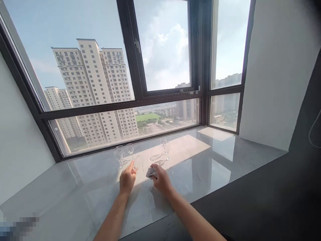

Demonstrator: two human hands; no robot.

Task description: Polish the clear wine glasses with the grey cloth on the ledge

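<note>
My left hand [127,179] is closed, its fingers pinched around what looks like a clear wine glass [136,162], whose outline is faint against the bright sill. In my right hand [162,179] a crumpled whitish cloth [151,172] is gripped between thumb and fingers, a short way right of the left hand. Just beyond the left hand stand a stemmed glass [119,153] and another stemmed glass [129,148], both upright. Past the right hand are two more upright glasses, a nearer glass [166,148] and a farther glass [163,140] partly behind it.
The glasses stand on a wide, glossy grey windowsill [180,187] with sunlit patches and glass shadows. Behind it runs a dark window frame [160,101] with a handle [137,46]. White walls [273,77] flank both sides; the sill's front edge slopes up rightward.
</note>
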